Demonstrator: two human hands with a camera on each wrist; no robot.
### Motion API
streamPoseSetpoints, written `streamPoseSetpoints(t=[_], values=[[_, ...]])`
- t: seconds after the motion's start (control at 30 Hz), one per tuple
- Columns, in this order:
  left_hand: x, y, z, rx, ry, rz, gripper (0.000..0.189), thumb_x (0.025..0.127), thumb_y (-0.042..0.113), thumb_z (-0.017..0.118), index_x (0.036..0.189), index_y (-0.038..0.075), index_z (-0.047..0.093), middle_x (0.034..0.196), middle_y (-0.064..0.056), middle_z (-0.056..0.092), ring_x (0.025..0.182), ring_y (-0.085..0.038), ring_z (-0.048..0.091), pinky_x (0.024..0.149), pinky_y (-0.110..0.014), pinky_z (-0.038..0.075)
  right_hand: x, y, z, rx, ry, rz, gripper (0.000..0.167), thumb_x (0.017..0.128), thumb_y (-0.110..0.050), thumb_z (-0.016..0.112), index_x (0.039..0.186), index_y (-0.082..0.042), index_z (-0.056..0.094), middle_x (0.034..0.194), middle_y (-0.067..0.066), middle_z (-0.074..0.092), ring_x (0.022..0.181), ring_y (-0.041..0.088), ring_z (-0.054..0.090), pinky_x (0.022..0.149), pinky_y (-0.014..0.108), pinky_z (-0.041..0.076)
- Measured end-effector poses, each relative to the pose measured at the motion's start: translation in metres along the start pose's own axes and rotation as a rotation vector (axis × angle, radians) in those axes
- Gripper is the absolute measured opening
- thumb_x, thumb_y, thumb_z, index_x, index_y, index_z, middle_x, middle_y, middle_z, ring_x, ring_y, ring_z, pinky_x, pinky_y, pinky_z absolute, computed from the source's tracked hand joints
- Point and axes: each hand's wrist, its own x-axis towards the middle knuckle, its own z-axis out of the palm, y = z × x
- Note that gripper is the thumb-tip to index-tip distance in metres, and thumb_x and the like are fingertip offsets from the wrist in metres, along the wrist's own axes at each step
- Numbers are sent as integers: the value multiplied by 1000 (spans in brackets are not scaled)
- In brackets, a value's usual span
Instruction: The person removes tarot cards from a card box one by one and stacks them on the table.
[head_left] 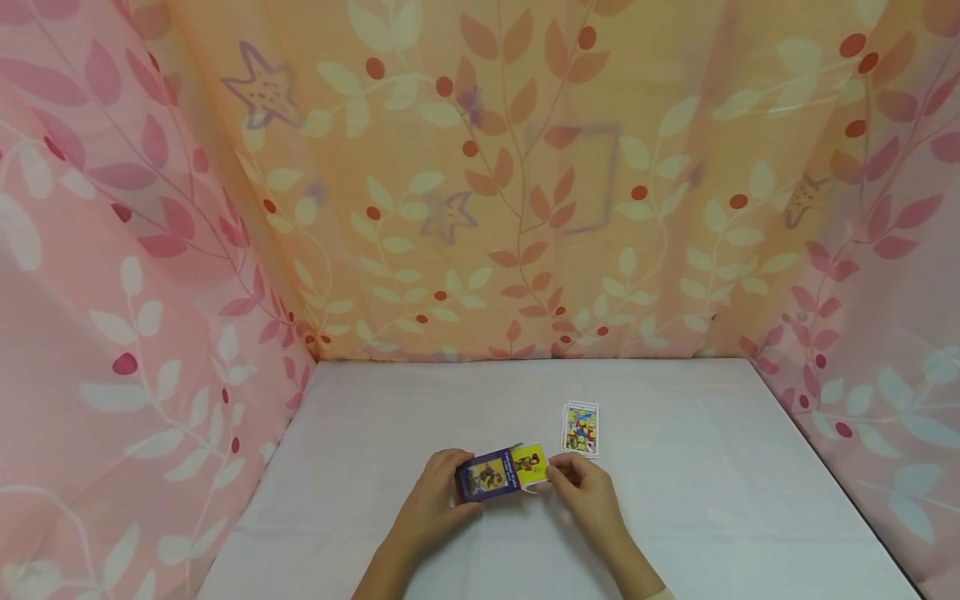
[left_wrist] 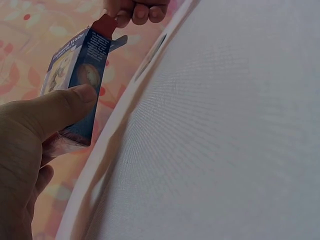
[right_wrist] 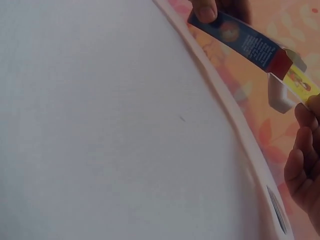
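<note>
My left hand (head_left: 433, 502) grips a dark blue card box (head_left: 486, 479) by its closed end, thumb along one side, as the left wrist view also shows. The box is tilted, its open end to the right with the flaps folded out. A yellow picture card (head_left: 531, 464) sticks partway out of that end. My right hand (head_left: 588, 492) pinches the card's outer edge between thumb and fingers. In the right wrist view the yellow card (right_wrist: 301, 84) shows between the red inner flap and the fingertips. How many cards are pinched is hidden.
A small stack of picture cards (head_left: 581, 429) lies face up on the white table (head_left: 705, 483), just beyond my right hand. Patterned curtains hang behind the table (head_left: 517, 183) and along both sides.
</note>
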Motion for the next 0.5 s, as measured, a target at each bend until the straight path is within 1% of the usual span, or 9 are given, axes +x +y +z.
streamPoseSetpoints(t=[0.1,0.2,0.33,0.5], values=[[0,0,0,-1,1,2,79,71,37,92,139,22,55,137,14,55,133,-10,49,118,-37,43,1,-1,-4,-7,27,0,7,90,-14,78,96,-15,74,84,-4,71,75,12,63,66,21,57],[0,0,0,5,6,10,80,70,38,92,139,22,55,137,13,55,132,-11,50,117,-38,44,1,-2,-8,-16,40,1,6,90,-15,78,95,-15,73,84,-4,71,75,12,63,65,21,57],[0,-1,0,7,5,7,80,70,39,92,139,23,55,136,12,55,132,-11,50,117,-38,44,3,-1,-12,-23,50,6,5,91,-16,77,95,-16,73,83,-4,71,73,13,63,62,22,57],[0,-1,0,7,2,5,80,71,40,92,139,23,54,137,12,55,132,-13,51,117,-39,44,5,0,-20,-4,88,7,6,93,-17,76,99,-16,73,86,-2,72,74,14,63,61,22,56]])
